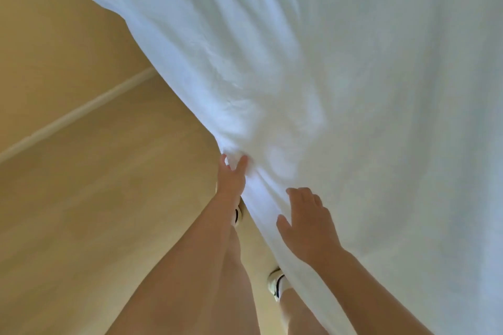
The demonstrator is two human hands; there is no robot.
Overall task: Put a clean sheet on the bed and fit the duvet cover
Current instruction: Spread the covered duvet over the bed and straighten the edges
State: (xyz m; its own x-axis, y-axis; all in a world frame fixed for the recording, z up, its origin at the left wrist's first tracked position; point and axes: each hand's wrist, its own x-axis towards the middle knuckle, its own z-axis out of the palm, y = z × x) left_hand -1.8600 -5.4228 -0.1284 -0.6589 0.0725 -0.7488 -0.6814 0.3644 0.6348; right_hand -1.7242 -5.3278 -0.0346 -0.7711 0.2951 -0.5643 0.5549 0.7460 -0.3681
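- Here, white bedding (340, 76) is seen spread wide across the right and upper part of the view. A rounded, puffy corner is raised at the upper left.
- Whether it is the sheet or the duvet cover cannot be told from the fabric alone. What lies under it is hidden.
- The near edge of the bedding is gathered into folds that fan out from one bunched point.
- That bunched point is gripped by the left hand (231, 175). Its thumb and fingers are curled round the fabric, and the arm is stretched straight out.
- The right hand (309, 226) is held flat with fingers straight and slightly spread, nothing being grasped. It is placed on or just over the bedding beside the gathered folds, and contact cannot be confirmed.
- A pale wooden floor (109, 212) is shown to the left, below the hanging edge.
- A white skirting board (76, 114) is seen where the floor is met by a beige wall (54, 22).
- Two white shoes (276, 284) with dark stripes are partly seen on the floor, close to the bedding's edge.
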